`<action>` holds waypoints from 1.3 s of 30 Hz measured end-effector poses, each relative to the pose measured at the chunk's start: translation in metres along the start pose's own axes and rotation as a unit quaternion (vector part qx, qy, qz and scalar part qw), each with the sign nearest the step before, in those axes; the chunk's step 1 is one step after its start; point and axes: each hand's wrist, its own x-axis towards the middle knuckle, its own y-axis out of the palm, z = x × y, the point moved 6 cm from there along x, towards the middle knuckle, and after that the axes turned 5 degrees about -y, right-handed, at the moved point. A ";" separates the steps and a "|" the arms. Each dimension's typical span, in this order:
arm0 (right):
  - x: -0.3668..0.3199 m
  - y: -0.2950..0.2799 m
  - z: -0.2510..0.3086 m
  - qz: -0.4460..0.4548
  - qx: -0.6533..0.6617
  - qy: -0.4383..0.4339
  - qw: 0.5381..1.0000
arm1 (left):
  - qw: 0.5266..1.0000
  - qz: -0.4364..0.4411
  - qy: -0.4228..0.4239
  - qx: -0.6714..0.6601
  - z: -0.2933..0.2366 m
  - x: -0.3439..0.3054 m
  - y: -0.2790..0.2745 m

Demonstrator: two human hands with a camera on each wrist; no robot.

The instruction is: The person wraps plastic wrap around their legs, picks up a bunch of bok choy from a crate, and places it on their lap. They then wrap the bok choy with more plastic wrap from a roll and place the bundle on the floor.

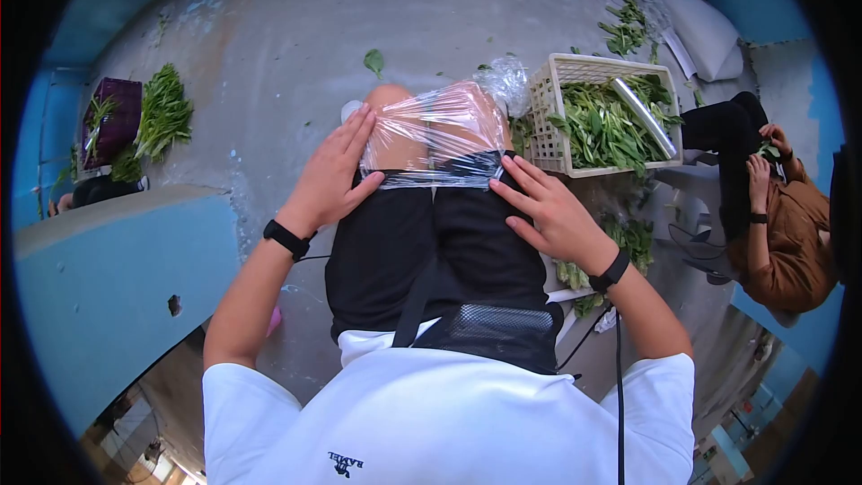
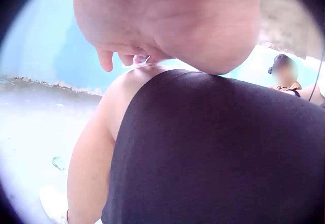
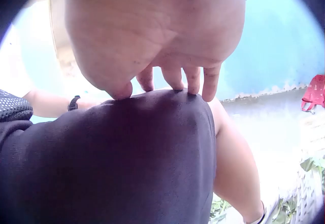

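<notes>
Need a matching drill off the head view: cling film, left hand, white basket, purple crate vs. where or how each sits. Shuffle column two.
1 cling film
2 left hand
3 white basket
4 purple crate

A holds greens and a shiny roll
B far left of the view
C stretched over the knees
D fingers straight, at the film's left edge

Pairs: 1-C, 2-D, 3-A, 4-B

Film [image 1: 440, 130] lies across the seated person's knees [image 1: 389, 95], left hand [image 1: 332, 175] on its nine o'clock edge, right hand [image 1: 548, 211] at its four o'clock corner; a crate [image 1: 542, 108] of greens [image 1: 597, 130] stands at two o'clock, a roll [image 1: 645, 115] inside; loose greens [image 1: 164, 112] lie on the floor [image 1: 287, 45] at ten o'clock; another person [image 1: 790, 224] sits at three.
</notes>
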 end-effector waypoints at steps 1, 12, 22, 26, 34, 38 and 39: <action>-0.001 0.001 -0.001 0.002 -0.002 0.003 1.000 | 1.000 0.010 -0.008 -0.027 0.002 0.001 0.002; 0.050 -0.035 -0.031 -0.128 0.098 0.032 0.986 | 0.999 0.026 -0.019 -0.027 0.007 0.003 0.009; 0.101 0.028 -0.048 -0.072 -0.019 0.004 0.997 | 0.996 0.007 -0.032 -0.082 0.018 0.001 0.014; 0.100 0.029 -0.052 -0.112 0.084 -0.009 0.990 | 0.993 -0.009 -0.039 -0.115 0.020 0.000 0.016; 0.016 0.056 -0.195 -0.100 0.343 0.258 0.898 | 0.992 0.002 -0.043 -0.118 0.018 0.003 0.013; -0.100 0.075 -0.299 0.048 0.414 0.544 0.728 | 0.990 -0.007 -0.049 -0.135 0.016 0.003 0.013; -0.126 0.079 -0.326 0.041 0.361 0.568 0.738 | 0.989 -0.006 -0.051 -0.137 0.016 0.003 0.012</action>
